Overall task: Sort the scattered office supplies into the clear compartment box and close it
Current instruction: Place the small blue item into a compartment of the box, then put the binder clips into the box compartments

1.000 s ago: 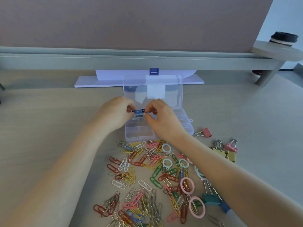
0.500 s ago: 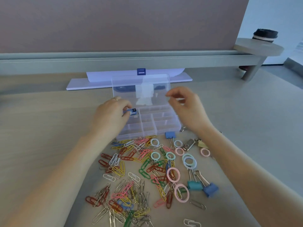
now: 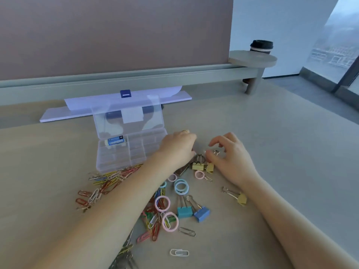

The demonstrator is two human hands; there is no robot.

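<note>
The clear compartment box (image 3: pixel 136 164) stands with its lid (image 3: pixel 128 121) propped upright. A blue-labelled eraser (image 3: pixel 116 141) lies in its back left compartment. To the right of the box, my left hand (image 3: pixel 178 148) hovers over two yellow binder clips (image 3: pixel 198 166), its fingertips at their wire handles. My right hand (image 3: pixel 229 155) is close beside it, thumb and fingers apart around a clip's wire handle (image 3: pixel 216 151). In front of the box lie several coloured paper clips (image 3: pixel 108 179), pink rings (image 3: pixel 162 203), blue rings (image 3: pixel 181 186), a teal binder clip (image 3: pixel 184 211) and a blue binder clip (image 3: pixel 202 213).
Another yellow binder clip (image 3: pixel 241 199) lies apart at the right, under my right forearm's side. A white board (image 3: pixel 174 99) with a blue clip (image 3: pixel 125 93) leans behind the box against the desk divider. A lidded cup (image 3: pixel 261 47) stands on a round shelf at the back right.
My left hand has let go of the blue-labelled eraser, which now lies in the box, and has moved right. My right hand has come down to the yellow binder clips.
</note>
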